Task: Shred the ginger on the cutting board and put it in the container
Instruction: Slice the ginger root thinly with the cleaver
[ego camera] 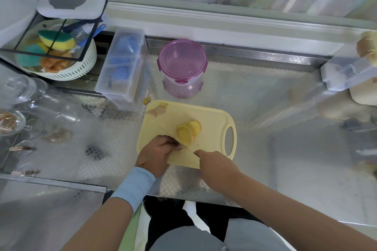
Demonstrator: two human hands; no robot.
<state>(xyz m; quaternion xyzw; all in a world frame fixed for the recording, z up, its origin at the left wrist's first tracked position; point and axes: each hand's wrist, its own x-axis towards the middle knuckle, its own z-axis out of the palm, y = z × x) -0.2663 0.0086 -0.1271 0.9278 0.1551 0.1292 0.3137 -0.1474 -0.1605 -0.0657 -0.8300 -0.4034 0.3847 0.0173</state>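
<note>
Gripping the knife (pixel 180 142) by its handle, the right hand (pixel 210 162) lays the blade slantwise across the cutting board (pixel 204 116). The left hand (pixel 157 154) rests beside it, fingers curled against the blade; whether they pinch anything I cannot tell. Sliced ginger (pixel 188 131) lies on the board just beyond both hands. Farther beyond them, the lidded purple container (pixel 182 67) stands on the bench (pixel 265 98).

No lettering, label, brand or number is legible on anything across the counter (pixel 255 96).
</note>
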